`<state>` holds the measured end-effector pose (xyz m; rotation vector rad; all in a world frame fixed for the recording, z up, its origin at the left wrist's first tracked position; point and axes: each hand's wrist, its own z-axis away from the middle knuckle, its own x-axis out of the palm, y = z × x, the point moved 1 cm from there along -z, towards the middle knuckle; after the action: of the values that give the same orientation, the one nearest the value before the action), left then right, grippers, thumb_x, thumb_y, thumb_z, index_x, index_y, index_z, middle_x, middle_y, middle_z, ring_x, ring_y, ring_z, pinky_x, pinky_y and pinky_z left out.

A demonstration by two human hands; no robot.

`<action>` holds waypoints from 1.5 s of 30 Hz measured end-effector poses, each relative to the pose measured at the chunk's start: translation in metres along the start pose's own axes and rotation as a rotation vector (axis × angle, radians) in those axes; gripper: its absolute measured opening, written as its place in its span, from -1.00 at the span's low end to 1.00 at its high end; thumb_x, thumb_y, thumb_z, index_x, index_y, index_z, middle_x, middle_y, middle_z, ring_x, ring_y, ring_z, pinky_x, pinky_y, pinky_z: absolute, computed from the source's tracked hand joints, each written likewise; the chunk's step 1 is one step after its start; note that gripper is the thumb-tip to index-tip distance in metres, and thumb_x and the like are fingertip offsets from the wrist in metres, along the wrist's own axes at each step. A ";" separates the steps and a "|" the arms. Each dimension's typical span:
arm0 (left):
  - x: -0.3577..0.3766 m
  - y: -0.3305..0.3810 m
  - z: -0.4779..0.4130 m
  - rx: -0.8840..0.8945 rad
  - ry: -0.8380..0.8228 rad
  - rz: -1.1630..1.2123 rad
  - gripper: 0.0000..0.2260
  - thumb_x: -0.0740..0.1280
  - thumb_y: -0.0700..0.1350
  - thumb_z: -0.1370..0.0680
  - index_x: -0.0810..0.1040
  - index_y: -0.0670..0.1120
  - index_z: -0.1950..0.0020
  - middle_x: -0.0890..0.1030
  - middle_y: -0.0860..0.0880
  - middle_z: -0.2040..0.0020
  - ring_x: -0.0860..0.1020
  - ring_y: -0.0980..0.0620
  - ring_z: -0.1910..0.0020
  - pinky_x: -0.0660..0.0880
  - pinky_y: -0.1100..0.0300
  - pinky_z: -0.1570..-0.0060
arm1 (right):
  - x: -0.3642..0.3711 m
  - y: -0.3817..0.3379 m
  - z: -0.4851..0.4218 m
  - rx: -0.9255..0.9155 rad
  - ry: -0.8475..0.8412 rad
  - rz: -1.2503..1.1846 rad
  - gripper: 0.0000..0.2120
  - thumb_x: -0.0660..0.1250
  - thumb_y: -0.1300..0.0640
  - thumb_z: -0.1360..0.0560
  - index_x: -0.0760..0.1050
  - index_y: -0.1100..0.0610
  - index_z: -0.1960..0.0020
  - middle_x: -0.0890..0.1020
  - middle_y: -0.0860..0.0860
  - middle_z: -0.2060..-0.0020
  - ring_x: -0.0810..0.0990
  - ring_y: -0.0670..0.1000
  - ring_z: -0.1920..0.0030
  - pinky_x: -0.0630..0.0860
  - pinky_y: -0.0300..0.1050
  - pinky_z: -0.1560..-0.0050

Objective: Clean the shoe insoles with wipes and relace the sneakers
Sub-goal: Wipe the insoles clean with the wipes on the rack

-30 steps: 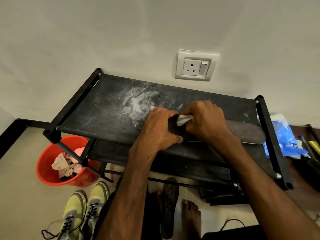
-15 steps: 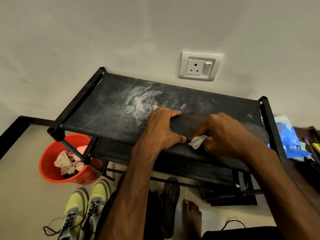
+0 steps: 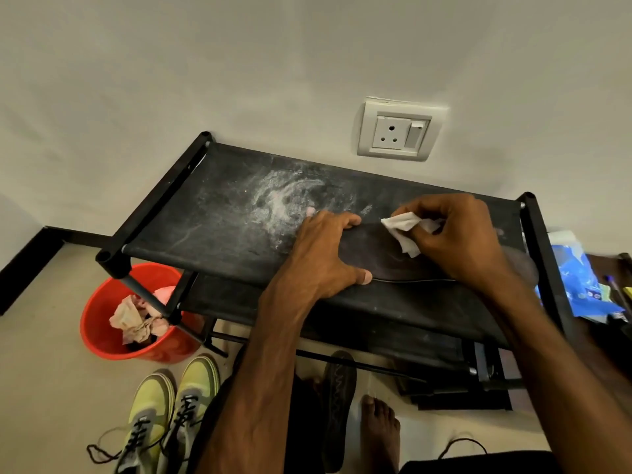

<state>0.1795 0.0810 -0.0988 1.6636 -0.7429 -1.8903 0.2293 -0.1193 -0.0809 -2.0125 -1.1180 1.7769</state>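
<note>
A dark insole lies flat on the top shelf of a black shoe rack. My left hand presses down on its left end, fingers over the far edge and thumb at the near edge. My right hand pinches a crumpled white wipe over the middle of the insole and hides the part to the right. A second dark insole lies on the floor beside a bare foot. Two yellow-green sneakers with dark laces stand on the floor at lower left.
A red bucket holding crumpled used wipes sits under the rack's left corner. A blue wipe packet and pens lie on a surface right of the rack. A wall socket is above the rack. White dust marks the shelf fabric.
My right hand carried the wipe from the insole's near edge up toward its far edge. My left hand stayed on the insole's left end.
</note>
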 end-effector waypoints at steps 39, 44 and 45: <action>0.002 -0.003 -0.003 -0.103 0.004 0.109 -0.05 0.67 -0.06 -0.28 0.23 -0.05 -0.56 0.48 0.07 -0.37 0.39 0.02 -0.38 0.37 0.06 -0.39 | 0.044 -0.027 -0.018 -0.290 -0.204 0.251 -0.70 0.47 0.42 -0.36 0.74 0.14 -0.01 0.71 0.13 0.13 0.65 0.13 0.14 0.63 0.16 0.11; 0.003 -0.002 -0.003 -0.082 0.035 0.111 -0.14 0.52 -0.31 -0.37 0.19 -0.11 -0.59 0.50 0.02 -0.34 0.44 0.01 -0.36 0.44 0.15 -0.35 | 0.057 -0.044 0.005 -0.390 -0.308 0.195 -0.85 0.36 0.34 -0.29 0.68 0.23 0.21 0.68 0.13 0.22 0.64 0.12 0.23 0.57 0.12 0.26; 0.004 -0.002 -0.003 -0.082 0.032 0.108 -0.14 0.52 -0.31 -0.37 0.20 -0.11 -0.59 0.50 0.02 -0.34 0.45 0.01 -0.36 0.44 0.18 -0.34 | 0.056 -0.045 0.005 -0.403 -0.327 0.182 -0.86 0.36 0.35 -0.29 0.67 0.23 0.22 0.68 0.12 0.23 0.64 0.11 0.24 0.56 0.11 0.26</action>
<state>0.1823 0.0799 -0.1031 1.5686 -0.7181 -1.7909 0.2056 -0.0526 -0.0958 -2.1483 -1.5392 2.1776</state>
